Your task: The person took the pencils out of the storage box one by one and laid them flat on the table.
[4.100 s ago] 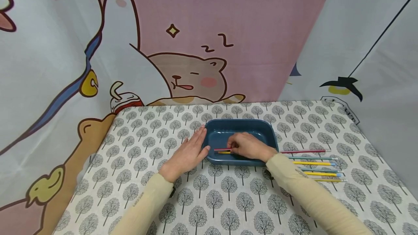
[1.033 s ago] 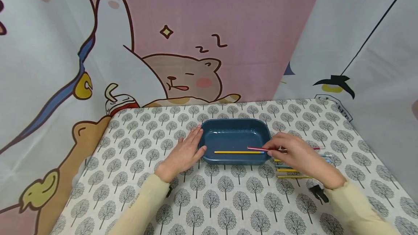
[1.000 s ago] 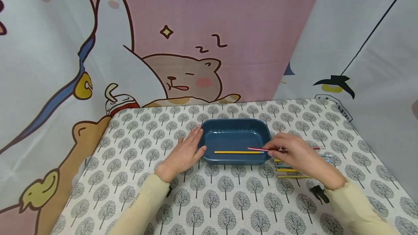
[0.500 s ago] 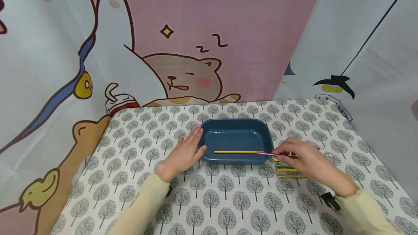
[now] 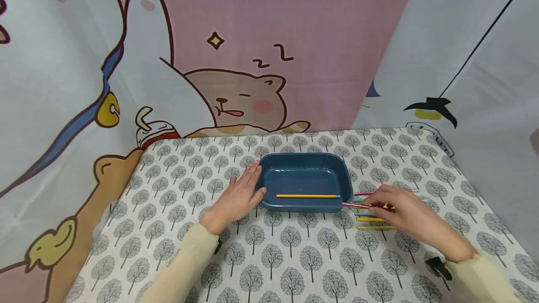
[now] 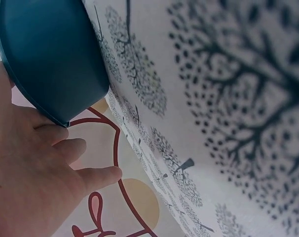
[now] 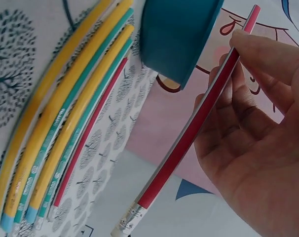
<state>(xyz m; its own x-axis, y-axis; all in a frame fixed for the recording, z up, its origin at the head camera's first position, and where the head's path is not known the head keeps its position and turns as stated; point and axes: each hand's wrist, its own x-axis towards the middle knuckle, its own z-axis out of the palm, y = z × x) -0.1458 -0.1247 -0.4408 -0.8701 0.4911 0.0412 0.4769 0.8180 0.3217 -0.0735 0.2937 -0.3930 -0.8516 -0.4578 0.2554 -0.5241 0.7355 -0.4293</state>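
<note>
A blue rectangular dish [image 5: 303, 179] stands on the table, and one yellow pencil [image 5: 307, 196] lies inside along its near side. My left hand [image 5: 236, 200] rests with extended fingers against the dish's left end; the left wrist view shows its fingers at the dish rim [image 6: 28, 98]. Right of the dish, my right hand [image 5: 406, 216] pinches a red pencil [image 7: 191, 131] between thumb and fingers, above the table. The tip of that pencil is near the dish's near right corner in the head view. Its white eraser end [image 7: 122, 229] points away from the dish in the right wrist view.
Several pencils lie side by side right of the dish, partly under my right hand: yellow pencils [image 7: 53, 113], green pencils [image 7: 80, 126] and another red pencil [image 7: 90, 133]. The tablecloth [image 5: 177, 191] has a tree print. A cartoon-printed curtain [image 5: 328, 50] hangs behind the table.
My right hand has left the dish, where the yellow pencil now lies. In the last second it has moved right and nearer with the red pencil. The left hand stays at the dish.
</note>
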